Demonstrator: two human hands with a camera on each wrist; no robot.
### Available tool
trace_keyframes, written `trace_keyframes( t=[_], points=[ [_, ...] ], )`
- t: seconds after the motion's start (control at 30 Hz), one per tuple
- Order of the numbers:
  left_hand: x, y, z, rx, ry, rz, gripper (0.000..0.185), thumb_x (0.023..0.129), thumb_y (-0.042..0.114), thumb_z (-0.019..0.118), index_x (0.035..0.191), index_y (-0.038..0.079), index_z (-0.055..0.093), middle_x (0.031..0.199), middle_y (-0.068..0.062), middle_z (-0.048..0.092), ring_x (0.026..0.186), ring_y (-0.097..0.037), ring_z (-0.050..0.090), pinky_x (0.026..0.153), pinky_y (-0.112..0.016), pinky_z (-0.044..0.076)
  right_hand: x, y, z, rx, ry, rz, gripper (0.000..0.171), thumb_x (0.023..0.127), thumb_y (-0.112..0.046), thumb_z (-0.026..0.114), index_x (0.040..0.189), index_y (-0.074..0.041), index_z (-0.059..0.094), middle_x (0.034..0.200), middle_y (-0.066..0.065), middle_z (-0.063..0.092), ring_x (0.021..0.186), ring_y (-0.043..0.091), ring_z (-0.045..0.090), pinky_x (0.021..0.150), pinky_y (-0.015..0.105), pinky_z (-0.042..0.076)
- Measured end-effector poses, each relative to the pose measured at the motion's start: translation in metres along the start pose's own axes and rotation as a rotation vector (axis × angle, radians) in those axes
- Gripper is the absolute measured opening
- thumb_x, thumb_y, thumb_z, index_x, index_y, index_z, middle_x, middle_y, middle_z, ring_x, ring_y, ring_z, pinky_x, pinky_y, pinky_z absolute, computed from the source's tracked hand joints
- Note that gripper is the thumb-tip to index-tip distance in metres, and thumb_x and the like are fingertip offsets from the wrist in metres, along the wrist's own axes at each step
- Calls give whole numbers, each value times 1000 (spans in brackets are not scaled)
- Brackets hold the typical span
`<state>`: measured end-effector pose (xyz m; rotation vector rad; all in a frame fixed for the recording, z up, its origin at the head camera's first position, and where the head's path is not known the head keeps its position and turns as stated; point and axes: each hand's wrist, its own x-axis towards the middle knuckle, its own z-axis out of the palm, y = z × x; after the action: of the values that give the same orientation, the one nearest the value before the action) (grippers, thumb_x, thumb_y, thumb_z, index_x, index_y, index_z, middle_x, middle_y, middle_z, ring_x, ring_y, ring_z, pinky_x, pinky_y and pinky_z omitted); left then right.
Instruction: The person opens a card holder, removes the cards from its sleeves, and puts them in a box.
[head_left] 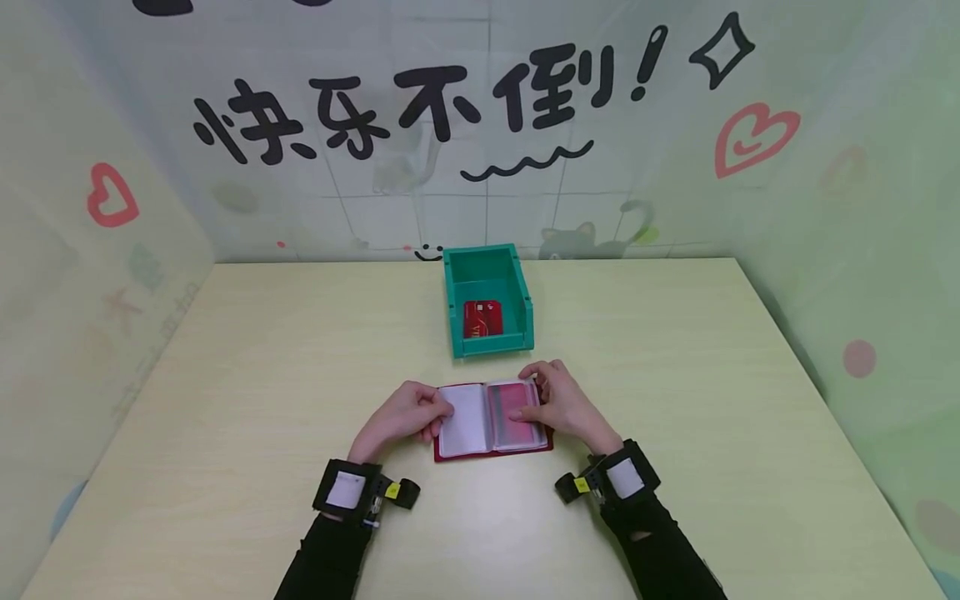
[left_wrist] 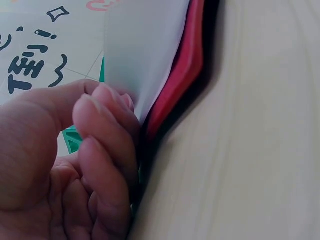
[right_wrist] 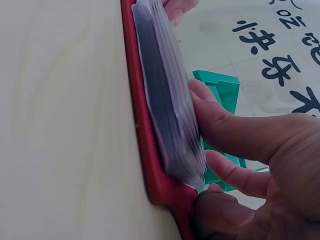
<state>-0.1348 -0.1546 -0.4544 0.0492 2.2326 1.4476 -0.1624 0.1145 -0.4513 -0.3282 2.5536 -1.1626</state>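
A red card holder (head_left: 492,421) lies open on the bench (head_left: 225,375) in front of me, just on my side of the green bin (head_left: 489,302), near it but not touching. I take that bin as my mark for everything else.

My left hand (head_left: 401,417) sits at the holder's left edge, on the side away from the bin's right wall. Its fingers (left_wrist: 107,135) are curled in against the left-hand clear sleeves, and my thumb lies over the top of them, so I am pinching the stack of pages. In the left wrist view the pale sleeve (left_wrist: 142,55) rises up from my fingertips, with the red cover (left_wrist: 182,75) beneath it against the bench.

My right hand (head_left: 564,404) rests on the holder's right half, the part nearest the bin's front lip. The thumb (right_wrist: 225,125) presses flat on the top sleeve, which shows a pinkish-red card (head_left: 513,412) under the plastic. The other fingers curl round the right edge of the cover, under the thick bundle of sleeves (right_wrist: 170,115), so this hand grips that side.

Inside the bin, on its floor toward the front wall, lies a red card (head_left: 483,318), flat and face up. Behind the bin stands the back wall with black painted characters (head_left: 420,108).
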Motion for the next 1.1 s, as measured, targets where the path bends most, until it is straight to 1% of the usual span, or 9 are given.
trace_keyframes(
  t=[0.23,0.37,0.57,0.77,0.87,0.93,1.0,1.1],
  points=[
    [0,2,0,-3,7,-29,20,96,12,62,79,2,65,58,2,56,47,-9,48,50,-19,45,2,-5,3,-32,8,13,56,82,-19,84,131,-8,58,109,13,51,102,25,52,77,31,54],
    [0,2,0,5,7,-38,20,96,12,62,79,2,65,57,2,56,47,-9,48,50,-18,45,3,-6,5,-47,15,22,53,84,-21,83,131,-10,61,109,13,51,103,25,52,79,33,54],
    [0,2,-1,0,3,-25,20,96,13,62,80,1,65,58,3,56,47,-8,48,50,-18,45,3,-5,6,-36,38,23,47,83,-21,83,124,-10,62,111,14,51,102,26,53,79,34,54],
    [-1,3,-1,2,8,-28,20,96,13,63,81,0,65,57,3,56,47,-8,48,50,-19,45,4,-5,4,12,34,39,45,82,-19,84,118,-3,61,108,15,50,96,25,52,72,28,48],
    [-2,4,-1,3,13,-24,21,96,14,64,82,-1,66,58,2,56,48,-9,48,50,-19,45,4,-5,3,33,45,34,36,84,-20,81,110,0,64,102,15,51,93,23,50,66,26,44],
    [-2,3,-1,4,14,-21,21,96,15,64,83,-1,66,58,2,56,48,-9,48,51,-19,45,3,-5,4,55,62,19,28,87,-21,79,99,1,67,96,14,52,90,21,48,64,24,41],
    [-1,2,-1,4,13,-21,21,96,15,64,82,-1,66,58,2,56,48,-9,48,51,-19,45,1,-5,5,78,93,6,24,90,-23,75,92,0,69,92,12,53,88,19,47,63,24,39],
    [0,1,0,8,11,-20,21,96,14,63,80,1,66,58,2,56,48,-9,48,51,-20,45,-3,-7,8,120,142,-15,25,95,-26,69,92,-1,72,90,13,59,85,18,51,66,25,42]
  ],
)
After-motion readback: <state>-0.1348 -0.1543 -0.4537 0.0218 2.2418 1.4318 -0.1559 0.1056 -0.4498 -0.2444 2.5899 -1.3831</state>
